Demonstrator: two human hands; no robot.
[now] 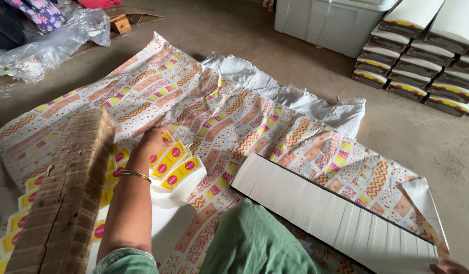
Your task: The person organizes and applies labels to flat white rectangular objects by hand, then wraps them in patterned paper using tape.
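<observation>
yellow fan-shaped paper blanks (pixel 174 161) under left hand (pixel 154 139), glossy, curved.

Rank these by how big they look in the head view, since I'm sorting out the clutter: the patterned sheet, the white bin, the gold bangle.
1. Patterned sheet, spread across most of the floor.
2. White bin, though it is cut off by the frame and lies farther away, so its true size is unsure.
3. Gold bangle, clearly smallest.
</observation>
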